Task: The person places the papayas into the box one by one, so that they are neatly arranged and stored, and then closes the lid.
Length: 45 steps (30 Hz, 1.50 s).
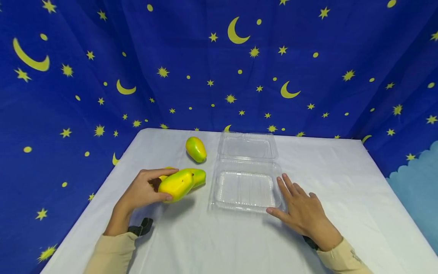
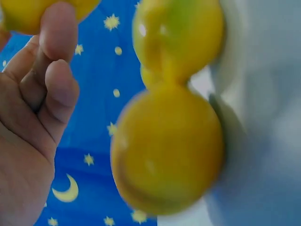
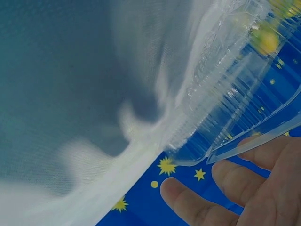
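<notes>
Clearly the left hand (image 1: 143, 192) has its fingers curled round one yellow-green mango (image 1: 176, 185), thumb on the near side and fingertips over the top, holding it low above the white tabletop (image 1: 342, 182). Its forearm, in a beige sleeve (image 1: 113, 253), comes in from the lower left, with a dark strap at the wrist. A second mango (image 1: 198, 177) lies just behind the held one, touching it or nearly so, and a third mango (image 1: 196, 149) lies farther back, apart from both. The fruits are smooth and glossy, oblong, yellow with green shading toward one end. In the left wrist view the held fruit sits at the top edge above the thumb, while two other rounded yellow shapes show blurred against the pale cloth.

The right hand (image 1: 301, 209) lies flat, fingers straight and slightly spread, pressed against the near right corner of a clear plastic clamshell container (image 1: 244, 188). This box stands open on the tabletop: a shallow ribbed tray in front, its hinged lid (image 1: 247, 145) laid back behind it. The plastic is thin, transparent and shiny, rectangular with rounded corners. The right wrist view shows fingertips (image 3: 188, 202) just under the container's rim. Cloth covering the tabletop is lightly wrinkled.
</notes>
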### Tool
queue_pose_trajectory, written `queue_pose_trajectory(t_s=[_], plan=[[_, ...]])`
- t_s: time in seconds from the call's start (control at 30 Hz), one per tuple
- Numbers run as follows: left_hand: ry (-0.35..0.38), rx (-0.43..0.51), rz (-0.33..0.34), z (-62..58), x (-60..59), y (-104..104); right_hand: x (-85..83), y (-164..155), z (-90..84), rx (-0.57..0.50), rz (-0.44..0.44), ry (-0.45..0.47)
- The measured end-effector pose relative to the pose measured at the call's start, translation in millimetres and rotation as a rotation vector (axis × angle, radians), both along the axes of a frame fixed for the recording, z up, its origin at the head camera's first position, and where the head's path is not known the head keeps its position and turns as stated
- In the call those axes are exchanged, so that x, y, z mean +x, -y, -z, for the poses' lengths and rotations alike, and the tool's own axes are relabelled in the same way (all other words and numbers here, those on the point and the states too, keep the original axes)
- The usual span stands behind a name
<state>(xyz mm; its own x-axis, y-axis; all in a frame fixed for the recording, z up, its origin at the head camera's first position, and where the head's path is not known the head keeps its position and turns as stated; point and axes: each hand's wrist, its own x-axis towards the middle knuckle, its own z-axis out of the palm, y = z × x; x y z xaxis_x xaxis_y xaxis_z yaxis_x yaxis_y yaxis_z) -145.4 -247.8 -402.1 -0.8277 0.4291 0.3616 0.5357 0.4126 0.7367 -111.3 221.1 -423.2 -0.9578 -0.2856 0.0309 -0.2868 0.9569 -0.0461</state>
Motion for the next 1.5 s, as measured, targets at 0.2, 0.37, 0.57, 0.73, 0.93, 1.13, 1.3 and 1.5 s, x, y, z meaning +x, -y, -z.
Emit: queue_pose_trajectory(t_s=[0.2, 0.37, 0.57, 0.73, 0.93, 1.13, 1.3, 1.5], plan=[[-0.005, 0.012, 0.001, -14.1, -17.8, -32.0, 0.4, -0.7, -2.2, -0.01, -0.004, -0.005], [0.031, 0.011, 0.013, -23.5, -29.5, -62.0, 0.5, -1.3, -2.4, -0.01, -0.013, -0.026], [-0.026, 0.016, 0.085, -28.0, -43.1, -91.6, -1.5, -2.2, -2.6, -0.003, -0.01, -0.035], [-0.038, 0.018, 0.138, -27.6, -49.1, -109.5, -3.2, -4.1, -3.0, 0.006, 0.0, -0.027], [-0.009, -0.016, 0.169, -27.9, -51.9, -133.8, -3.5, -7.9, -5.4, 0.016, 0.013, -0.016], [0.027, -0.043, 0.187, -24.2, -51.7, -156.1, -3.3, -8.9, -6.7, 0.007, 0.019, 0.0], [0.012, -0.067, 0.184, -17.0, -49.4, -169.4, -4.9, -7.2, -3.9, 0.002, 0.022, 0.005], [-0.037, -0.134, 0.162, -8.9, -47.2, -180.1, -7.4, -3.6, -0.8, -0.001, 0.016, 0.007]])
